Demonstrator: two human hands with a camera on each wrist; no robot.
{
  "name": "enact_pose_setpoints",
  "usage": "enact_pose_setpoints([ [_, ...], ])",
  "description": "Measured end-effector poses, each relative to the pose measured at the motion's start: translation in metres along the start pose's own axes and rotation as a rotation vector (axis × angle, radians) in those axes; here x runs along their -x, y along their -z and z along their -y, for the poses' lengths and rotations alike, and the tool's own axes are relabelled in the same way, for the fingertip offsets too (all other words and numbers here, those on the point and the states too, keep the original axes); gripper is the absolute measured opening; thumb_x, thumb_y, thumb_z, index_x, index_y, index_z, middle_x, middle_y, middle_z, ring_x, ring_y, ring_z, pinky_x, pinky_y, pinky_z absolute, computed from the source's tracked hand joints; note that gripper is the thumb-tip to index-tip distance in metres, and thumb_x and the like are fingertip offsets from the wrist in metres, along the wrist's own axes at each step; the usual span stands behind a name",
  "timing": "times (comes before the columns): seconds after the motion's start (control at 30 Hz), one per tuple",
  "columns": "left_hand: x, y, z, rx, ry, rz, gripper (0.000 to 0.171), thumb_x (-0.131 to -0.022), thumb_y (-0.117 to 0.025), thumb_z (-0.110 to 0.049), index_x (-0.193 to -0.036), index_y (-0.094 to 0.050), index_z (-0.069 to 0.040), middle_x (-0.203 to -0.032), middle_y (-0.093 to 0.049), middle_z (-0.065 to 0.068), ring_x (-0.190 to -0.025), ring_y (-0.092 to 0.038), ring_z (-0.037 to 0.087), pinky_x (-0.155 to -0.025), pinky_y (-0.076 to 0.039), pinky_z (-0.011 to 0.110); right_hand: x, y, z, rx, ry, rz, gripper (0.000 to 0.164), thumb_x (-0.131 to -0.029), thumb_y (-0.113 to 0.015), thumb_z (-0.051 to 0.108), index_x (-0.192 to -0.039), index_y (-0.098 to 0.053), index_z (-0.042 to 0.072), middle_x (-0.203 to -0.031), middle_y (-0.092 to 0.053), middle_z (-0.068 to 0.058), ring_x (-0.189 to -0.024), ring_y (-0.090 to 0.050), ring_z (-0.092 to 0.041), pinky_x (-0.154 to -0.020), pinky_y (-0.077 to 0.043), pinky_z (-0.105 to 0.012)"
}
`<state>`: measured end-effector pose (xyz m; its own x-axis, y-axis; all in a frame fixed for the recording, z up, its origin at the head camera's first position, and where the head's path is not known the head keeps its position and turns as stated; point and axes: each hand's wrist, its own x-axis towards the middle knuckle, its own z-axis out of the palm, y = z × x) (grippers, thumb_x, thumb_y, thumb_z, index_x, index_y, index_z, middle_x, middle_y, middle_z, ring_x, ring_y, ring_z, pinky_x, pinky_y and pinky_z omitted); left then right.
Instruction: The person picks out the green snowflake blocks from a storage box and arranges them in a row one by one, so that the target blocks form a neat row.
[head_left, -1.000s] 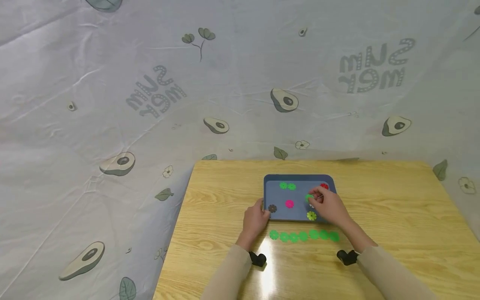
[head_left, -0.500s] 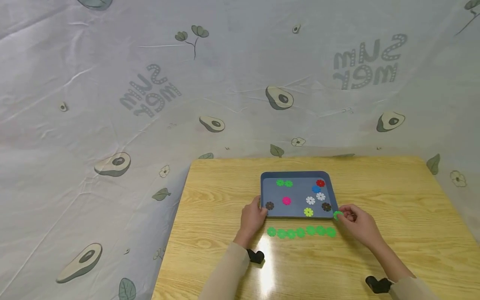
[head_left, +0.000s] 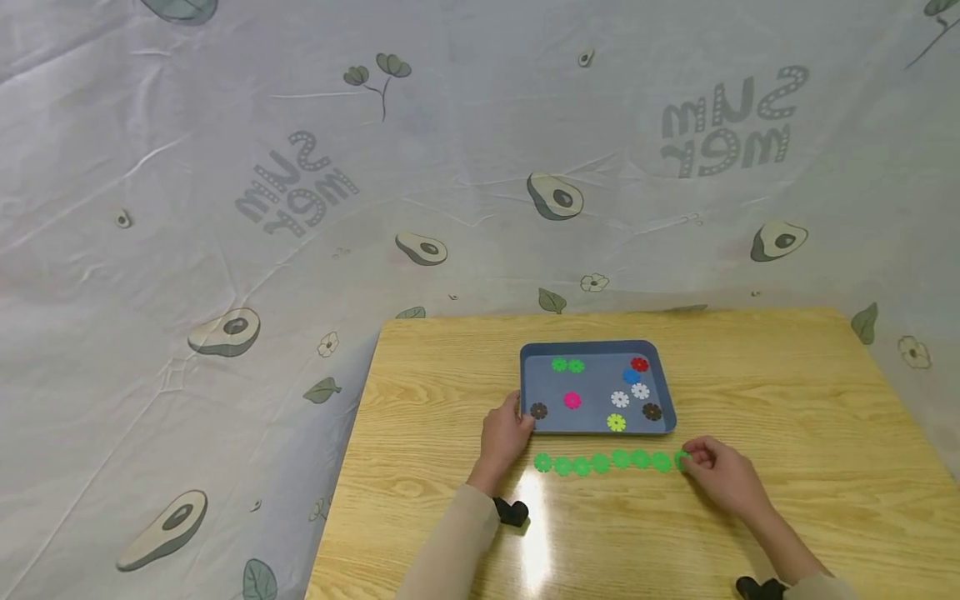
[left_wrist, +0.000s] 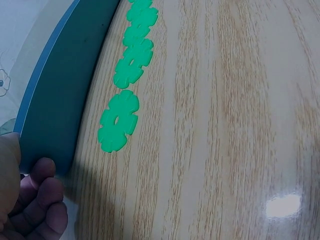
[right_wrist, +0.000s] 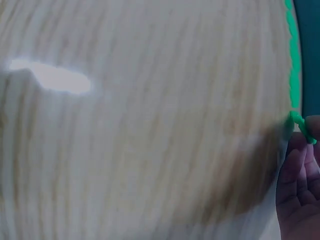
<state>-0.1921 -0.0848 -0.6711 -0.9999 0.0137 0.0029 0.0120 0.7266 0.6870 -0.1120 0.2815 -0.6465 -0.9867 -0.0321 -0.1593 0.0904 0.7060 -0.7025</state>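
Note:
My right hand [head_left: 724, 477] pinches a green flower-shaped plastic disc [right_wrist: 303, 126] between thumb and fingers. That disc sits tilted at the right end of a row of several matching green discs [head_left: 600, 463] on the table. The row lies just in front of a blue-grey tray [head_left: 592, 432]. At the tray's front left corner my left hand [head_left: 506, 433] grips the wall, thumb at the rim and fingers curled outside, as the left wrist view shows. Inside the tray lie two green discs [head_left: 567, 366] and a pink disc [head_left: 572, 401].
Also in the tray are a yellow disc [head_left: 616, 422], a red disc [head_left: 639, 365], a blue disc [head_left: 632, 377], two white discs [head_left: 620, 399] and two brown discs [head_left: 652, 412]. The wooden table [head_left: 787, 400] ends at a printed curtain [head_left: 480, 167] behind it.
My right hand has carried a green disc from over the tray, out past its right side, and down to the row's right end. The left hand has stayed at the tray's corner.

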Motion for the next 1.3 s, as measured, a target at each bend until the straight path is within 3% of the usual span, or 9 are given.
enact_pose_setpoints([
  [0.63, 0.003, 0.002, -0.003, 0.030, 0.005, 0.017, 0.055, -0.090, -0.060, -0.013, -0.144, -0.060, -0.005, -0.051, -0.035, -0.009, -0.047, -0.026, 0.008, -0.047, -0.025, 0.028, -0.002, -0.009, -0.006, 0.065, -0.020, -0.013, 0.031, -0.099, -0.069, 0.025, -0.112, -0.070, -0.003, -0.093, -0.067, -0.004, -0.082, -0.063, -0.017, -0.070, -0.049, -0.035],
  [0.9, 0.003, 0.002, -0.001, 0.027, 0.008, 0.014, 0.056, -0.089, -0.058, -0.014, -0.144, -0.059, -0.005, -0.052, -0.036, -0.009, -0.048, -0.027, 0.007, -0.047, -0.025, 0.027, -0.005, 0.000, 0.002, 0.051, 0.004, -0.056, 0.034, -0.100, -0.068, 0.027, -0.113, -0.070, -0.004, -0.095, -0.068, -0.006, -0.082, -0.063, -0.017, -0.068, -0.049, -0.030],
  [1.13, 0.002, 0.003, -0.001, 0.029, 0.003, 0.015, 0.057, -0.089, -0.058, -0.014, -0.145, -0.059, -0.005, -0.052, -0.034, -0.009, -0.048, -0.025, 0.007, -0.047, -0.025, 0.028, -0.029, 0.012, 0.027, 0.040, 0.064, -0.167, 0.031, -0.100, -0.068, 0.026, -0.114, -0.071, -0.002, -0.098, -0.068, -0.009, -0.084, -0.065, -0.022, -0.067, -0.049, -0.033],
  [1.3, 0.002, 0.002, -0.001, 0.021, 0.002, 0.020, 0.057, -0.090, -0.058, -0.014, -0.145, -0.058, -0.004, -0.052, -0.034, -0.010, -0.048, -0.026, 0.007, -0.048, -0.026, 0.027, -0.056, 0.012, 0.052, 0.015, 0.103, -0.168, 0.032, -0.099, -0.069, 0.024, -0.116, -0.070, -0.003, -0.099, -0.067, -0.011, -0.084, -0.064, -0.023, -0.068, -0.049, -0.035],
])
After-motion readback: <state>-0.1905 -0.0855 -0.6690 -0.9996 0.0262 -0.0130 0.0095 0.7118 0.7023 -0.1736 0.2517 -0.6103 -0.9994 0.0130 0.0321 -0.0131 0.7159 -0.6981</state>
